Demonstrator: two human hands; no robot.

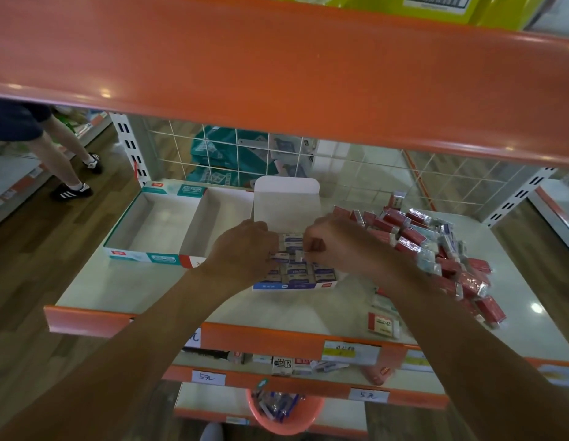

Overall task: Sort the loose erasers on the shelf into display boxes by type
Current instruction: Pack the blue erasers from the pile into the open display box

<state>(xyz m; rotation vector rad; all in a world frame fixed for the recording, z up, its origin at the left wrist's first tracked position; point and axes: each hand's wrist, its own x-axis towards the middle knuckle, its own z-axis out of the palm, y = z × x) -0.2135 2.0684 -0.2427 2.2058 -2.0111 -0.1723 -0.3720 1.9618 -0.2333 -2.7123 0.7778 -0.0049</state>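
On the white shelf board with an orange lip (pixel 124 291), both my hands work inside the blue-and-white cardboard display box (pixel 292 285), whose white lid flap stands up behind. My right hand (pixel 337 246) pinches a small white-wrapped eraser (pixel 299 256) just above the rows of blue-labelled erasers (pixel 321 275) packed in the box. My left hand (pixel 245 249) curls down onto those rows; I cannot tell whether it grips one. A heap of red-sleeved erasers (pixel 435 249) lies just right of the box, and a teal-and-white open box (pixel 140 256) sits to its left.
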